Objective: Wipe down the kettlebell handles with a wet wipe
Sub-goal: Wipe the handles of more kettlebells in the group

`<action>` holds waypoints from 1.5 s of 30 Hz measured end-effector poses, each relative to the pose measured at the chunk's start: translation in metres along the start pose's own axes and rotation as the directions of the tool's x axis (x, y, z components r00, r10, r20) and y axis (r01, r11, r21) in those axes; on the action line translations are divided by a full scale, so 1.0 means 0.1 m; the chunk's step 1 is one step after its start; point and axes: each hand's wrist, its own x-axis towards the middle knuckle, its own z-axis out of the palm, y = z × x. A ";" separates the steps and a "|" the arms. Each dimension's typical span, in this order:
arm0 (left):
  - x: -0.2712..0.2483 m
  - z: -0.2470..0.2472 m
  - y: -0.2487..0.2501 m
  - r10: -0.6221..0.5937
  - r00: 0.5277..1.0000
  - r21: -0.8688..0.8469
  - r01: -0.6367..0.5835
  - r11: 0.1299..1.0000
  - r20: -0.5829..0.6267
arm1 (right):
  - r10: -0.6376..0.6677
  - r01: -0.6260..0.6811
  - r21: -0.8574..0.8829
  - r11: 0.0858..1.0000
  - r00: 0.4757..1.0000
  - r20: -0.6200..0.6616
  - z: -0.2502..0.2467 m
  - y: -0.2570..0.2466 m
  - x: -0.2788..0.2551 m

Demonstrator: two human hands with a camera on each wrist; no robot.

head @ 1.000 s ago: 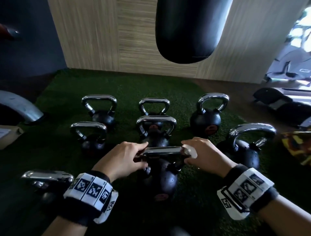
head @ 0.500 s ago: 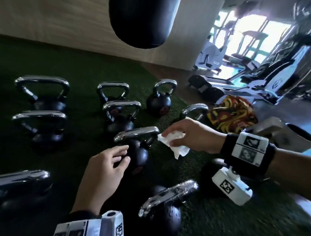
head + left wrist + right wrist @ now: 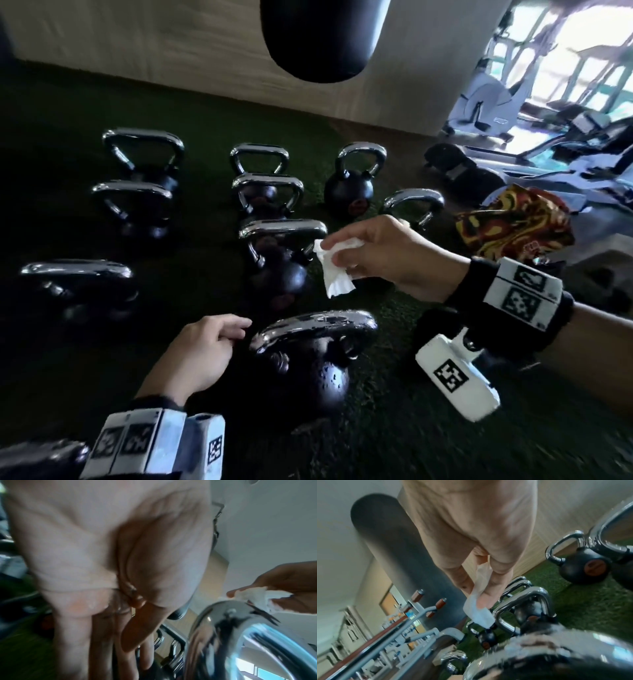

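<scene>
Just below the right hand [image 3: 383, 255] pinching the wet wipe [image 3: 334, 270] sits the nearest kettlebell handle [image 3: 313, 327] — lower, wrap it fully; the left hand [image 3: 202, 353], loosely curled and empty, should steady it.

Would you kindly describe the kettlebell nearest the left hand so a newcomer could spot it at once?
Start at the black punching bag hanging over the green turf and come straight toward the camera. The kettlebell is the closest in that column, just right of the left hand. Unlike its neighbours, its black body shows water droplets.
</scene>
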 end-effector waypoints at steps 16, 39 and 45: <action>-0.48 0.70 0.01 -0.047 0.998 -0.274 0.058 0.960 0.045 | -0.569 0.461 -0.366 0.809 0.771 -0.286 0.26 0.70 -0.48; -0.29 0.70 -0.02 -0.091 0.996 -0.072 0.092 0.993 0.008 | -0.700 0.571 -0.561 0.599 0.714 -0.021 0.29 0.98 -0.51; -0.28 0.74 -0.04 -0.075 0.997 -0.090 0.074 0.993 -0.011 | -0.480 0.421 -0.533 0.734 0.876 0.032 0.10 0.76 -0.37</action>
